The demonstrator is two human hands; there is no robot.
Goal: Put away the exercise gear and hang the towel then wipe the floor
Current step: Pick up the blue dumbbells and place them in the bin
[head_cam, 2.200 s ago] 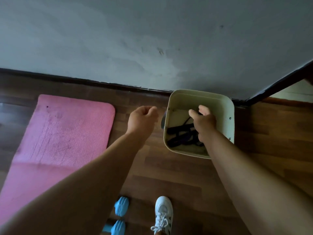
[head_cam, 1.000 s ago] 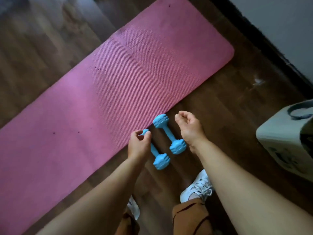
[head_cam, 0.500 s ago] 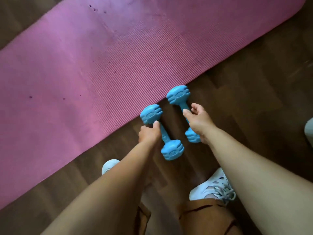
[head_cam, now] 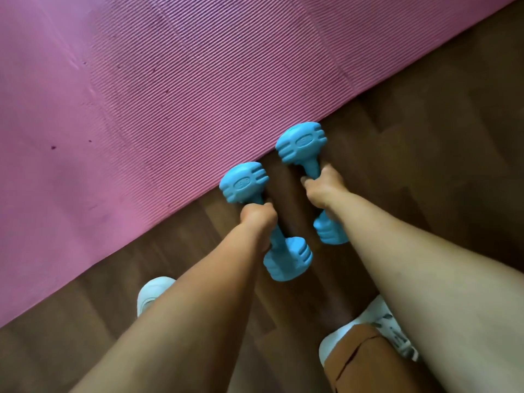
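Observation:
Two small light-blue dumbbells lie side by side on the dark wooden floor, just off the edge of the pink exercise mat (head_cam: 158, 103). My left hand (head_cam: 257, 217) is wrapped around the handle of the left dumbbell (head_cam: 244, 182). My right hand (head_cam: 324, 188) grips the handle of the right dumbbell (head_cam: 299, 143). Both handles are mostly hidden by my fingers; the ribbed end weights stick out on either side of each fist.
The mat covers the upper left of the view, its edge running diagonally. Wooden floor (head_cam: 425, 143) fills the right and bottom. My white shoes (head_cam: 151, 293) and a brown trouser leg (head_cam: 360, 358) are close below my arms.
The view swung from the beige bin by the wall down to the floor. My hands reached the dumbbells and have closed fully around both handles.

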